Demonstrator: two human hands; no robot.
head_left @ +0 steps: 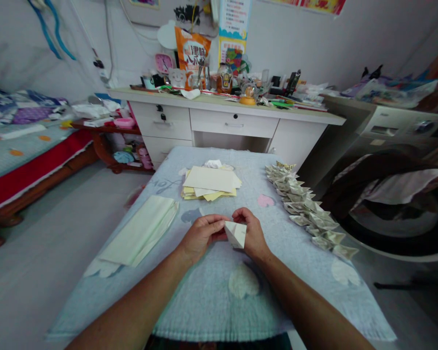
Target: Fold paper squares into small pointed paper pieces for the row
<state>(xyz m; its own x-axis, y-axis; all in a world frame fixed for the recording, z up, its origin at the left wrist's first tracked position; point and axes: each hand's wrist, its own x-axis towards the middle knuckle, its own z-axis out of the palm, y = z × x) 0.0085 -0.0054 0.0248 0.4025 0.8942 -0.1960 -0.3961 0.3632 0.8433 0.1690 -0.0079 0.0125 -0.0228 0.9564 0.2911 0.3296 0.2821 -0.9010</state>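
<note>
Folded paper: the small pale folded piece (pixel 236 234) sits at the centre of the frame, slightly below the middle, between my hands.
My left hand: this hand (pixel 201 237) is nearly closed, thumb and fingers pinching the piece's upper left corner.
My right hand: this hand (pixel 254 238) is curled closed about the right side, some fingers hidden behind the paper.
Loose sheets: a cream and yellow stack (pixel 211 180) lies above my hands, near the middle of the frame.
Long bundle: pale green folded paper (pixel 140 231) lies slantwise, left of centre.
Pointed pieces: a slanting row (pixel 306 201) of folded shapes runs along the right.
Desk: the cloth-covered desk (pixel 197 301) bears everything listed.
</note>
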